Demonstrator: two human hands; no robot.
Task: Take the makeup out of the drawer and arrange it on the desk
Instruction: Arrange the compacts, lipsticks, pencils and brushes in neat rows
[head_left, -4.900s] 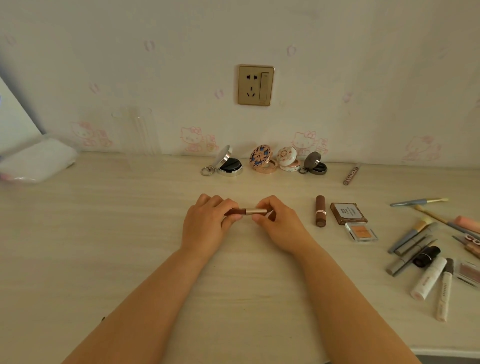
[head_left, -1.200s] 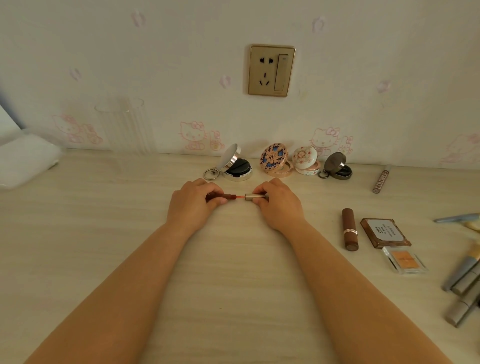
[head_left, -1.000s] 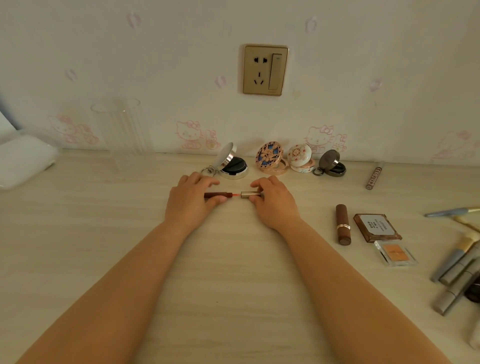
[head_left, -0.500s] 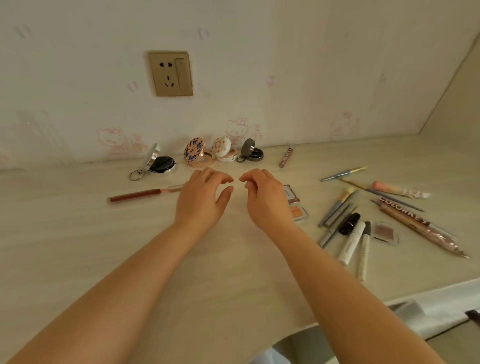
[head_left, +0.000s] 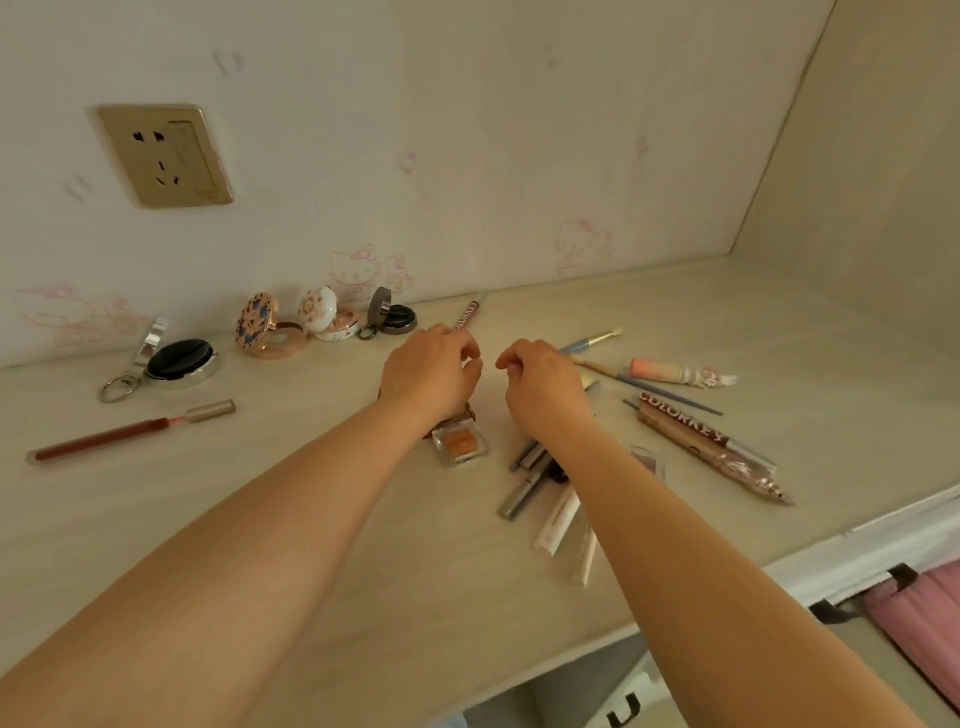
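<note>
One head-worn wide-angle camera looks forward and down, close over the desk (head_left: 363, 571), facing the wall (head_left: 467, 130).

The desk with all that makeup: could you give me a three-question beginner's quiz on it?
1. True or false: the left hand holds the red lip wand.
2. How many round compacts stand open along the wall? A two, B four, C six.
3. Fill in: the orange eyeshadow pan lies partly under the left ____.

Key: 1 false, both it and the right hand hold nothing; 2 B; 3 forearm.
</note>
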